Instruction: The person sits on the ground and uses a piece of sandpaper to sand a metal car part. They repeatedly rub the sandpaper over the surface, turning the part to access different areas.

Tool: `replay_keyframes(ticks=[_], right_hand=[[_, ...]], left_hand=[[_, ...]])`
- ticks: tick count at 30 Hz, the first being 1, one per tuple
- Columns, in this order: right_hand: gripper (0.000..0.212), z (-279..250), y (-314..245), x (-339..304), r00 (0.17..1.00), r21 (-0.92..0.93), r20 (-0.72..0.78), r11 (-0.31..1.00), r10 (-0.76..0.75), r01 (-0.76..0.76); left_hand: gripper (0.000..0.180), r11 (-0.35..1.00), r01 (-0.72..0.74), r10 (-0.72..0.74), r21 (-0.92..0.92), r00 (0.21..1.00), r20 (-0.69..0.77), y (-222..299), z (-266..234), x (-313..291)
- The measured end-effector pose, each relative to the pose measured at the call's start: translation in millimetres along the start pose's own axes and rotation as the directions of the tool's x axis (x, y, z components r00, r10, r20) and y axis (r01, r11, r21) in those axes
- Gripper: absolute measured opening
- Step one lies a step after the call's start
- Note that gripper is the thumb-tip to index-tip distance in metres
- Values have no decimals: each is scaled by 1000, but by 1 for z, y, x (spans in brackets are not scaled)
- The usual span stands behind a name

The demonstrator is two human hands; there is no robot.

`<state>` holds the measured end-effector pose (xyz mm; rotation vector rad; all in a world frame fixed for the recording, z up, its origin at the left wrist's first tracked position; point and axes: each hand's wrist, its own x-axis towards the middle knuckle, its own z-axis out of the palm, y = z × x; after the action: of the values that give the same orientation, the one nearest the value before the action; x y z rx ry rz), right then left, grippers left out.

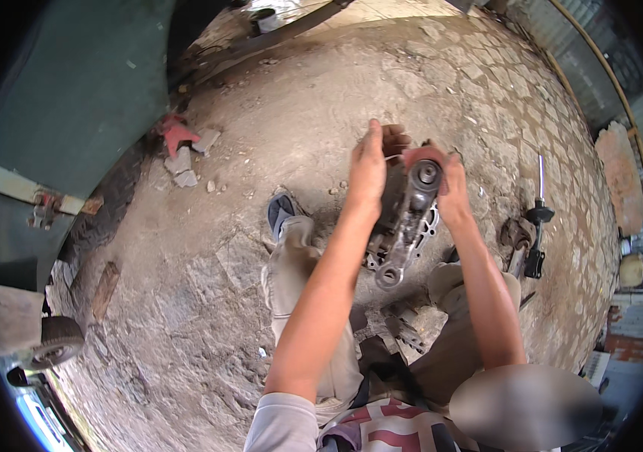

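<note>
My right hand (453,188) grips the upper end of a greasy metal suspension arm (409,215). It has a round bushing at the top and a ring-shaped eye at the bottom. A red cloth (419,154) is bunched at the top end, beside my right fingers. To the left of the arm, my left hand (369,172) is raised with its fingers apart, close to the cloth. Partly hidden behind the arm is a grey metal casting (428,224) with holes along its edge. More metal parts (404,325) lie on the ground between my legs.
A black shock absorber (537,233) with a shiny rod lies to the right beside a brown rag (516,232). At left stands a green vehicle body (88,90), with a red stand (177,134), stones (182,166) and a wooden block (105,290) near it. Stone paving (521,128) covers the far right.
</note>
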<state>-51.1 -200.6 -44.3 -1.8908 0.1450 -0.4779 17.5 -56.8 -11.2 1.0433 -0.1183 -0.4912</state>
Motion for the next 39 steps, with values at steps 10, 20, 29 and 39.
replay_keyframes(ticks=[10,20,29,39], right_hand=[[92,-3,-18,-2,997,65,74,998,-26,21],[87,6,-18,-9,991,230,1,964,136,-132],[80,19,-29,-6,993,197,-74,978,90,-74],[79,14,-37,-4,998,138,-57,990,-18,25]], left_hand=[[46,995,57,-63,-82,996,-66,6,-4,-4],[40,996,-19,19,84,1000,-8,7,-8,-8],[17,741,-569,467,356,819,334,22,-19,-20],[30,519,-568,358,639,823,441,18,-15,-32]])
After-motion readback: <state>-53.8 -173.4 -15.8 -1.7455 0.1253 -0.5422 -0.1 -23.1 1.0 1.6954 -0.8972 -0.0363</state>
